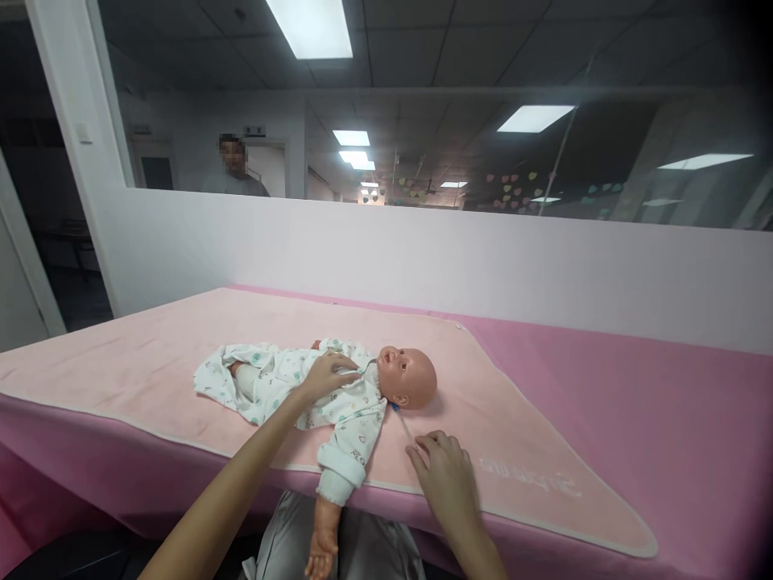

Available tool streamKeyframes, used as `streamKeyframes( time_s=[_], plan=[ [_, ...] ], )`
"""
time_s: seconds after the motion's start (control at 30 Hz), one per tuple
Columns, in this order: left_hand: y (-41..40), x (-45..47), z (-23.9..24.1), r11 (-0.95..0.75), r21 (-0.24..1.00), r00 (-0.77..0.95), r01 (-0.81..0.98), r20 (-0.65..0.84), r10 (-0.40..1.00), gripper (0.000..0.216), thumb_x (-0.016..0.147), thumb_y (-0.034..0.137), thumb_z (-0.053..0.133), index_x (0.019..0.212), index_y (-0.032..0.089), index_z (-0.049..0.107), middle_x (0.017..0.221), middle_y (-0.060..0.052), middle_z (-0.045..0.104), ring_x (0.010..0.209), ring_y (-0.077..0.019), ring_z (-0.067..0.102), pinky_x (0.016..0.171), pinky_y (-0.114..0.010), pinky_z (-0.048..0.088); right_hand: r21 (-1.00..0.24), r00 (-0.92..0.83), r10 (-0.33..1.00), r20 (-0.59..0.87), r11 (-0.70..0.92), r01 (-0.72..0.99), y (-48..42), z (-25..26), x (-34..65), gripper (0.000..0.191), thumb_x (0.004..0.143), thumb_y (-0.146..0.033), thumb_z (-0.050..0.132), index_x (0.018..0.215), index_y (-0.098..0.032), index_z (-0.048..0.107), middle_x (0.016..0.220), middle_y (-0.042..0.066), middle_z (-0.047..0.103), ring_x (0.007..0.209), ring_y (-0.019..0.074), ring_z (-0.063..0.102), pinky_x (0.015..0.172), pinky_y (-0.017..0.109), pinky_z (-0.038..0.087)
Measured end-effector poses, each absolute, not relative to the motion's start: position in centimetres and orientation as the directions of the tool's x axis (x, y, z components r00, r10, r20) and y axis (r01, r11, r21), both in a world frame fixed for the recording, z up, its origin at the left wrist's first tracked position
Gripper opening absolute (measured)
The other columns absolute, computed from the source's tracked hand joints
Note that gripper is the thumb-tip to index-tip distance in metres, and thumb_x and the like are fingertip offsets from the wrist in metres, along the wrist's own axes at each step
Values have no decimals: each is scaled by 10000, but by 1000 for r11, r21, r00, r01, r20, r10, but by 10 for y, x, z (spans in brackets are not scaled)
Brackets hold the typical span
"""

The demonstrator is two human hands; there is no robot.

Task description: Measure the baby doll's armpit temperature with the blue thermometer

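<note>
The doll lies on its back on a peach blanket, its bald head toward our right and its legs toward our left. It wears a white patterned outfit; its near arm reaches over the edge of the surface, so that the doll's hand hangs above our lap, palm showing.

Beside the doll's neck, below the ear, we see a thin stick with a blue end. Our right hand has the near end of this stick in a narrow grip, thumb and forefinger drawn together on it, the other fingers curled close by. The stick slants from these fingertips up to the neck; we cannot tell whether the blue end touches the doll.

Our left hand rests on the doll's chest, its fingers loosely bent toward the collar. That grip looks relaxed, but we cannot tell whether it pinches any cloth.

Pale lettering marks the blanket to the right of our right hand. The blanket covers much of the surface, whose pink cover shows around it. Our grey trousers are below the edge. Behind the surface runs a white wall with a long window above, where a person appears at the left.
</note>
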State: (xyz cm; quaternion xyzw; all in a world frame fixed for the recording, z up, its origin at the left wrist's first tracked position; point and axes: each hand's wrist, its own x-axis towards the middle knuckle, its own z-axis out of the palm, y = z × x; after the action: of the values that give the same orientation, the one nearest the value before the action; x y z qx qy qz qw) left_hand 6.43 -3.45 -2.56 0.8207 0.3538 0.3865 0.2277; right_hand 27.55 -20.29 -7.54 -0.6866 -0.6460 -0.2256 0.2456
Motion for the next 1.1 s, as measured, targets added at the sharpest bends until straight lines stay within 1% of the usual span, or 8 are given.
streamKeyframes(
  time_s=[0.1,0.2,0.33,0.47,0.7,0.83,0.93,1.1],
  plan=[
    [-28,59,-29,-498,827,342,261,403,849,381,748,510,518,863,188,684,901,-47,679,910,-224,585,850,-370,439,-28,112,772,625,-122,992,-200,-70,273,172,790,-181,522,648,-207,615,640,56,629,597,201,567,538,298,311],
    [-23,57,-31,-378,911,166,162,353,921,369,757,491,524,909,190,673,1038,-62,653,1173,-260,449,1017,-441,302,-82,172,704,689,-160,984,-209,-59,274,254,831,-144,404,685,-195,606,568,57,612,534,187,561,513,291,297],
    [-23,57,-32,-336,941,105,36,331,938,339,720,471,584,880,190,687,1147,-74,607,1357,-248,160,1102,-435,116,-170,154,630,761,-36,985,-225,-19,269,299,872,-199,330,772,-182,612,673,49,646,600,161,580,542,259,349],
    [-26,57,-31,-297,950,96,-95,306,947,363,662,476,634,849,171,694,1145,-82,609,1358,-255,153,1104,-396,122,-82,-5,616,788,113,990,-206,26,247,318,867,-142,310,787,-166,617,724,42,644,638,133,564,581,235,358],
    [-20,58,-34,-293,950,75,-110,302,951,337,663,441,637,867,178,693,1163,-97,600,1380,-212,51,1112,-397,59,74,-71,877,475,40,996,-118,45,200,251,774,-1,396,727,-137,601,706,80,633,709,160,589,603,233,362],
    [-22,57,-32,-302,947,106,-108,313,944,315,667,436,634,839,180,697,1007,-96,670,1367,-203,138,1118,-397,25,108,-113,916,385,77,991,-83,38,182,236,737,31,442,753,-129,614,728,101,647,744,183,618,593,226,395],
    [-25,57,-31,-323,945,159,-54,328,931,319,667,452,626,816,179,698,911,-69,692,1258,-225,370,1125,-395,31,116,-131,927,351,96,989,-67,30,173,232,762,21,438,817,-119,614,783,117,657,775,186,631,615,224,428],
    [-13,58,-31,-375,875,77,307,370,926,445,814,464,377,885,121,652,908,-96,675,886,-181,622,897,-343,440,114,-126,936,328,93,989,-58,18,171,250,804,11,404,934,-108,581,838,126,657,799,189,643,643,241,472]
  ],
)
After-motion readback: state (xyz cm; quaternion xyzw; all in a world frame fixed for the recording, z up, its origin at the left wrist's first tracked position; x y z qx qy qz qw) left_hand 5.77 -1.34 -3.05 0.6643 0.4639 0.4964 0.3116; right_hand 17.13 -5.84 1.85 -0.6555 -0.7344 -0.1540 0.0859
